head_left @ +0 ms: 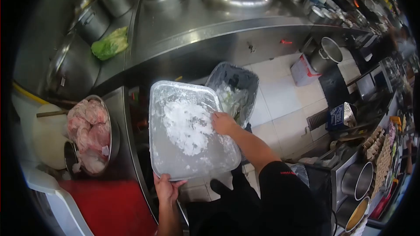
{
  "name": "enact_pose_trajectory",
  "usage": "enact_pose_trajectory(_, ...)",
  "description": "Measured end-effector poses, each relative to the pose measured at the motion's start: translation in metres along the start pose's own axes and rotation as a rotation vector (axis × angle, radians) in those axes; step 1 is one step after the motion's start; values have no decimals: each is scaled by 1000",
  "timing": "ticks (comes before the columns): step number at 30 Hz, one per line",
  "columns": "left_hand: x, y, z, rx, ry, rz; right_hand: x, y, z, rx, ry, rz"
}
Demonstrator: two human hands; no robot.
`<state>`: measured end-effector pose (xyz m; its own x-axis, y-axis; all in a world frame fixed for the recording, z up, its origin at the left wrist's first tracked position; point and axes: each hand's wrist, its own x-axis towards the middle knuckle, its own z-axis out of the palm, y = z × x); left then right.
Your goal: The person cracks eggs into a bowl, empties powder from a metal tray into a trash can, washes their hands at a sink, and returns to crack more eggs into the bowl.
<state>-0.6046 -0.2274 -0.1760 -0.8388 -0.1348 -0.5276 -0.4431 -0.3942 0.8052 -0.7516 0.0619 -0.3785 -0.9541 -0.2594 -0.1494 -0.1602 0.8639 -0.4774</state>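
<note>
Since the steel counter is off to the left, the tray beside it probably needs hand support, its far right corner next to the bin. White powder coats its middle. Left hand clasps the near rim, likely taking weight; right hand touches the bin side, maybe steadying, can't tell if it's gripping tbh.

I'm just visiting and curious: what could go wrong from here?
The left hand grips the near edge of the tray, so an uneven hold might tip it and spill the white powder. The right hand is by the side next to the bin, so a sweep could push powder in there.
</note>
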Motion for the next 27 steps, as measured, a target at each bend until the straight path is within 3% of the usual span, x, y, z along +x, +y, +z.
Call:
enact_pose_trajectory(3, 20, -4, 14, -27, 54, -5, -3, 0, 21, -68, -139, 79)
enact_pose_trajectory(6, 30, -4, 23, -52, 65, 11, -10, 5, -22, -46, -316, 64)
enact_pose_trajectory(9, 34, 1, 30, -88, 77, 11, -5, 35, -37, -67, -230, -192)
enact_pose_trajectory(15, 26, 17, 44, -3, 144, 123, 22, 105, -7, 251, 90, 241)
enact_pose_trajectory(18, 20, 33, 43, 59, 235, 211, 22, 99, 7, 319, 74, 415)
enact_pose_trajectory(21, 22, 39, 40, 82, 263, 261, 36, 89, 88, 298, 208, 226)
enact_pose_trajectory(25, 31, 36, 22, 53, 285, 295, 58, 17, 94, 472, -90, 224)
enact_pose_trajectory(26, 34, 34, 16, 42, 256, 310, 70, 19, 137, 334, -63, 132)
enact_pose_trajectory(27, 36, 34, 11, 94, 246, 304, 69, 12, 128, 301, -122, 189)
